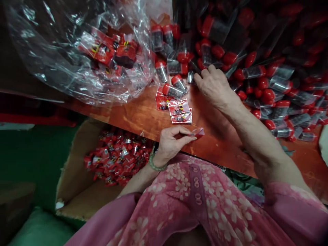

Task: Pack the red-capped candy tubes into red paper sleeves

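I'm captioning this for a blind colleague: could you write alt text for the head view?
The left hand pinches a small packet over a wood-grained table; the right hand is at a pile of red-capped clear tubes. Printed red packets lie beyond the left hand, a clear plastic bag at upper left, an open cardboard box of red packages below.

Cannot see the top of the clear bag (51, 61), cut off above, nor make out blurred containers (298, 37) far right of it, nor read small print on packets (178, 107) lower right of it.
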{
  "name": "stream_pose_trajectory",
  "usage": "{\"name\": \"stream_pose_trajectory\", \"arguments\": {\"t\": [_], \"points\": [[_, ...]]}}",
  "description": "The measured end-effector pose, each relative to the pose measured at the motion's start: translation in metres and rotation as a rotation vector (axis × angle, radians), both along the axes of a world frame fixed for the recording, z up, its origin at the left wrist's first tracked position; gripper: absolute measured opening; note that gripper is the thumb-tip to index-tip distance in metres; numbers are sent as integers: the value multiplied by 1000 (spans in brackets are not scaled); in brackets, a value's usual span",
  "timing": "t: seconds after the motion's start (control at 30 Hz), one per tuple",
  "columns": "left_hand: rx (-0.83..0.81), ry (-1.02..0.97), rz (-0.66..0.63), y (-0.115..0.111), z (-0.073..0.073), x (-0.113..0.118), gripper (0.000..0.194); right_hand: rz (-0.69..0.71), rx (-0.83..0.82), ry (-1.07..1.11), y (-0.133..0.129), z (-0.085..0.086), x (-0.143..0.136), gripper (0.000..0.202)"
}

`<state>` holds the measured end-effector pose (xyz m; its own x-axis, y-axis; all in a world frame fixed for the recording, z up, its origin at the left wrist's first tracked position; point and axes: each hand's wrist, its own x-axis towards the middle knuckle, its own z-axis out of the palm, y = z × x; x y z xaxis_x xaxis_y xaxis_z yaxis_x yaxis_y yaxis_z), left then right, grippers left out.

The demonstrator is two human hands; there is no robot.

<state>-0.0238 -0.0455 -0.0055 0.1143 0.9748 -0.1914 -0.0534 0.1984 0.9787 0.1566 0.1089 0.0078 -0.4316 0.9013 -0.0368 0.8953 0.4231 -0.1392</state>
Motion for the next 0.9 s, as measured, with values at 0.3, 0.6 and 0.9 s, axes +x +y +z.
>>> {"name": "stream_pose_trajectory", "arguments": {"t": [0.3,0.6,0.9], "points": [[-14,-23,25,-1,2,-10,18,-126,138,854,-85,33,43,40],[-44,-28,-62,-8,4,-2,18,-424,58,1265,-169,13,14,47],[-120,-36,-80,-16,1,-8,20,-374,104,1277,-182,10,21,36]]}}
